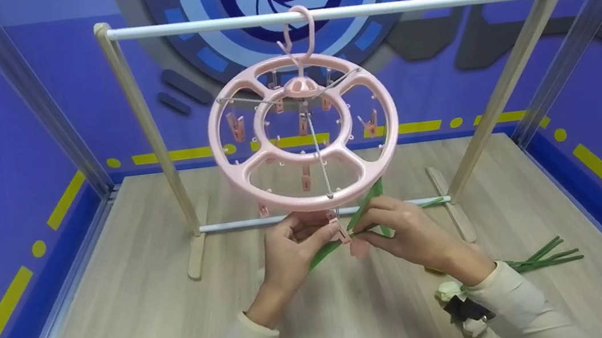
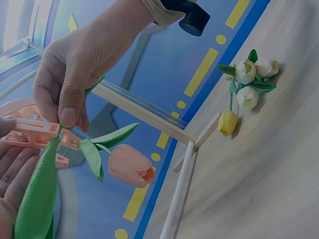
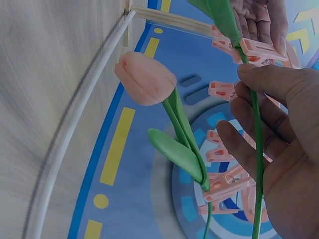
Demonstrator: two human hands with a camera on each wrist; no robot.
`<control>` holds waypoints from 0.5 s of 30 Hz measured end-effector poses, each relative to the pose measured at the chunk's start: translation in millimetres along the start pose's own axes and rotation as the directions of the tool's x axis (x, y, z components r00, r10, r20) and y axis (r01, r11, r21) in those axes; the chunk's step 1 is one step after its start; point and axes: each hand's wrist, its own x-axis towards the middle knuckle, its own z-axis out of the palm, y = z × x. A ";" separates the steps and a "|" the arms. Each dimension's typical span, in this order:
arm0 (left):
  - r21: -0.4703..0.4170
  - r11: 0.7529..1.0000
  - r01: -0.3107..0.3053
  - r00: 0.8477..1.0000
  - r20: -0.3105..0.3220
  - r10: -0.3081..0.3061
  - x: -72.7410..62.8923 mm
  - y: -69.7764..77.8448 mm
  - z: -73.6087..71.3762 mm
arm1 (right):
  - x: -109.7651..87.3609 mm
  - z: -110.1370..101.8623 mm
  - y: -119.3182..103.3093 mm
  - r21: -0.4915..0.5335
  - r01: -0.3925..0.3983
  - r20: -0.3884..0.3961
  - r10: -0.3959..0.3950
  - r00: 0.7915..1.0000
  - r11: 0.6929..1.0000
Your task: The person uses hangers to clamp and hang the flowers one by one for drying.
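Note:
My left hand [image 1: 288, 251] holds a pink clothespin [image 1: 340, 228] at the front of a round pink drying hanger [image 1: 237, 185], its thumb on the near side. With thumb and fingertips, my right hand [image 1: 409, 230] pinches a thin green flower stem [image 3: 258, 149] right at that clothespin's jaws. Broad green leaves [image 2: 37, 194] grow from the stem close to the clothespin; its blossom is hidden. Another pink tulip [image 3: 147, 79] hangs head down, its stem in a different clothespin [image 3: 229, 188] of the hanger.
The hanger hooks over the white top bar [image 1: 401, 5] of a wooden-legged rack [image 1: 503, 86]. More clothespins [image 1: 236, 127] dangle around its rings. Several white flowers [image 2: 247, 97] and a yellow tulip [image 2: 228, 123] lie on the table by my right forearm, green stems [image 1: 548, 260] pointing right.

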 end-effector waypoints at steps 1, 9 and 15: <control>-0.001 1.000 -0.002 1.000 -0.002 0.002 0.0 -0.2 0.2 | 0.0 0.2 -0.2 0.003 0.004 -0.003 -0.004 1.000 1.000; 0.002 1.000 0.002 1.000 -0.001 -0.002 -0.5 -1.2 0.6 | -0.9 1.7 -0.3 0.014 -0.004 -0.006 0.004 1.000 1.000; -0.014 0.999 0.045 0.999 0.011 -0.045 -1.4 -0.8 0.2 | -0.9 2.8 0.2 0.014 0.003 -0.016 -0.003 1.000 1.000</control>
